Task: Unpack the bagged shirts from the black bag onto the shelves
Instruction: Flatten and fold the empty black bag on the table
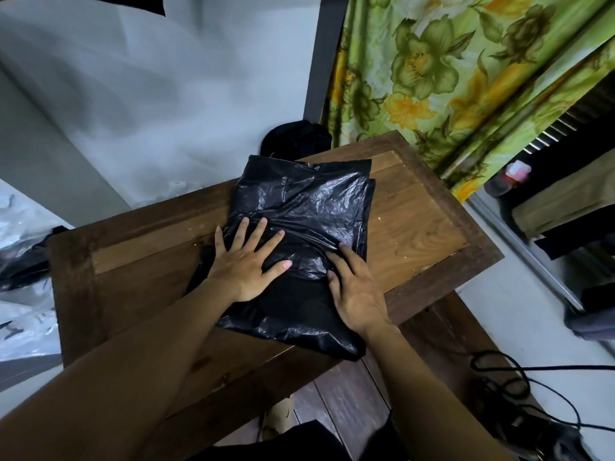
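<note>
Left hand is laid palm down on the black bag, fingers straight and spread, nothing grasped; the thumb points toward the right hand. Right hand is likewise laid flat on the bag, fingers straight and close together, pointing away from the body along the bag's right-hand part; no grip is seen. Both hands are pressed onto the nearer half of the bag, just beside one another but apart. The bag is seen folded into a rough rectangle, glossy and creased, lying flat on the wooden table, turned at an angle to the table edges; its near corner is hung slightly over the table's near edge. What lies inside it cannot be told. A dark bundle is noted behind the far table edge, just beyond the bag. A green and yellow floral curtain is hung beyond the table to the right. A folded tan cloth is seen in a dark recess at far right. Black cables are strewn over the floor right of the table. Crumpled clear plastic is noted at the left border, well apart from the bag.
</note>
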